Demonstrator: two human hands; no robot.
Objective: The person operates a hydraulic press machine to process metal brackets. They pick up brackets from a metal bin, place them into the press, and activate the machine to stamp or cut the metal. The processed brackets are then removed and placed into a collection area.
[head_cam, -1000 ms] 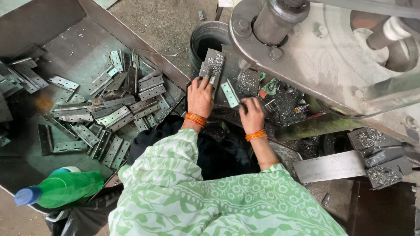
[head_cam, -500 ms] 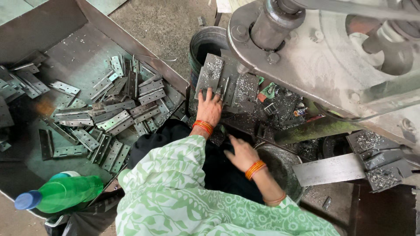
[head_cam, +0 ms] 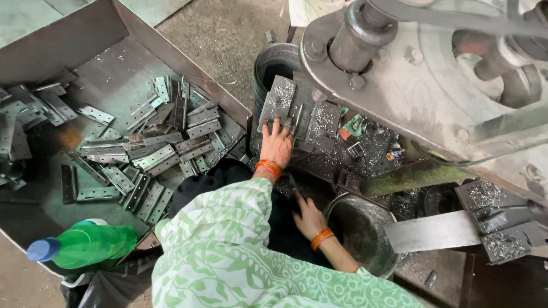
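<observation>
your left hand [head_cam: 277, 145] lies flat, fingers spread, on the near end of the metal plate [head_cam: 278, 104], whose long axis runs far and slightly right from it, while your right hand [head_cam: 308, 218], nearer you, rests loosely open and empty beside the bucket [head_cam: 365, 259].

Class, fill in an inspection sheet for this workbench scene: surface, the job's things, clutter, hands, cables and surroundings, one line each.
Surface: machine bed, dark and strewn with metal shavings.
Job's things: a flat metal plate under the left hand; a heap of punched metal strips in a metal tray.
Clutter: green plastic bottle with a blue cap; scraps and wrappers on the bed.
Hands: left hand flat against the plate; right hand low beside a metal bucket, fingers spread, holding nothing seen.
Cables: nothing seen.
Surroundings: large grey press wheel; concrete floor.
</observation>
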